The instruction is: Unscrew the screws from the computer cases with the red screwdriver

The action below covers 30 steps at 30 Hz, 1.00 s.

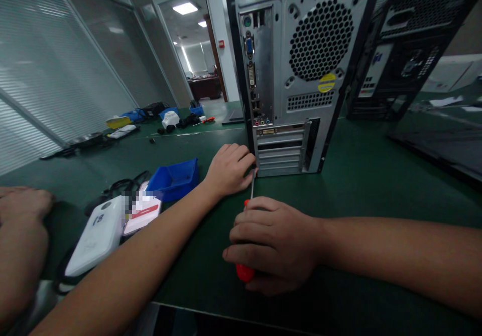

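Just in front of the computer tower (280, 65), the right hand (276, 243) is wrapped firmly round the handle of a red-handled screwdriver (245, 273). The shaft runs away from that grip toward the tower's lower left corner, so the right hand is nearer the handle, the left hand (231, 170) nearer the tip. The left hand's fingers bend at that corner; whether they pinch anything, I cannot tell. Left of the tower sits 1 open blue bin (175, 180), its floor in shadow; farther back, 1 smaller blue bin (196, 110) holds dark items too small to identify
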Each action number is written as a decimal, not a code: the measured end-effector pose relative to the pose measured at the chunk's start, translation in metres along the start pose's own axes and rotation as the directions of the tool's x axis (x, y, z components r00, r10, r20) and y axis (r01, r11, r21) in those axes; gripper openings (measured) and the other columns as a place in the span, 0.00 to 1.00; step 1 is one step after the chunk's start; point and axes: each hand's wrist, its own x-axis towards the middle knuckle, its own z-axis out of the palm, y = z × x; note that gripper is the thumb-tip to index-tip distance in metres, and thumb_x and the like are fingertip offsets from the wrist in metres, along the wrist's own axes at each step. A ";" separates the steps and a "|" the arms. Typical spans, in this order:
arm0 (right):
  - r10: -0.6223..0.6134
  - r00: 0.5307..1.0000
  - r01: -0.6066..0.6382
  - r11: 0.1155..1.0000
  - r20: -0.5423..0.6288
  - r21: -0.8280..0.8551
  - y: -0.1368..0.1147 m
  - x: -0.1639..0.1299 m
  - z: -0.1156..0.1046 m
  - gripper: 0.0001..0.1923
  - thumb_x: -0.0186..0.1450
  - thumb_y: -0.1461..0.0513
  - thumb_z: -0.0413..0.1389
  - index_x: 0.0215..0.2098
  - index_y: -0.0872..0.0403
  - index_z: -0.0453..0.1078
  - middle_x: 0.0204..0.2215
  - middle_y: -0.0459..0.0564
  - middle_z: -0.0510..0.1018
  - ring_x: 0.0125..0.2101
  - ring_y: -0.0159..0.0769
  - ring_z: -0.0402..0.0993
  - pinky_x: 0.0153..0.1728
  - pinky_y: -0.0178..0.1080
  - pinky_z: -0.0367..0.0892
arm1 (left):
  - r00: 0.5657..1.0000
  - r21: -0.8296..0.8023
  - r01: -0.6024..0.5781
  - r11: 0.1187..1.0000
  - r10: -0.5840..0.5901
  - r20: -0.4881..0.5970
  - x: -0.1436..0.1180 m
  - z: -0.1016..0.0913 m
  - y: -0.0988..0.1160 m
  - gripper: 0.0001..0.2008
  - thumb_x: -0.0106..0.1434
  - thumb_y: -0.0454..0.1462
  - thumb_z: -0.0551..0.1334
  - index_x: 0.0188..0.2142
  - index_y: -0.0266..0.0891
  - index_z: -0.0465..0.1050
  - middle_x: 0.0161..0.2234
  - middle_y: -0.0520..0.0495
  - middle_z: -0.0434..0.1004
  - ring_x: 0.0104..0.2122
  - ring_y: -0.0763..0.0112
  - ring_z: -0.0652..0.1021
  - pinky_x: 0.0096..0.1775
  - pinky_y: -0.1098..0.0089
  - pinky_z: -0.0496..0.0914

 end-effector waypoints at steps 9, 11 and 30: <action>-0.012 1.000 0.012 1.000 0.014 -0.009 0.002 0.000 -0.002 0.20 0.72 0.49 0.51 0.52 0.54 0.70 0.43 0.48 0.77 0.43 0.37 0.71 0.48 0.46 0.61 | 1.000 -0.035 0.010 0.999 -0.009 0.015 -0.001 -0.001 0.000 0.08 0.65 0.40 0.61 0.41 0.39 0.73 0.39 0.44 0.74 0.40 0.62 0.71 0.40 0.60 0.63; -0.023 1.000 0.023 1.000 0.007 -0.014 0.003 0.000 -0.002 0.20 0.72 0.49 0.51 0.52 0.54 0.70 0.43 0.48 0.77 0.42 0.37 0.72 0.47 0.46 0.61 | 1.000 -0.039 0.012 0.999 -0.011 0.021 -0.001 -0.001 -0.001 0.08 0.64 0.40 0.61 0.41 0.39 0.73 0.39 0.44 0.74 0.40 0.62 0.71 0.41 0.60 0.63; -0.169 0.983 0.170 0.985 -0.075 0.003 0.002 0.003 -0.001 0.17 0.69 0.52 0.59 0.48 0.55 0.76 0.40 0.47 0.79 0.40 0.35 0.74 0.44 0.42 0.66 | 1.000 -0.019 0.014 1.000 -0.014 0.011 -0.002 -0.002 0.000 0.06 0.66 0.40 0.60 0.37 0.40 0.73 0.38 0.46 0.74 0.40 0.64 0.71 0.42 0.60 0.63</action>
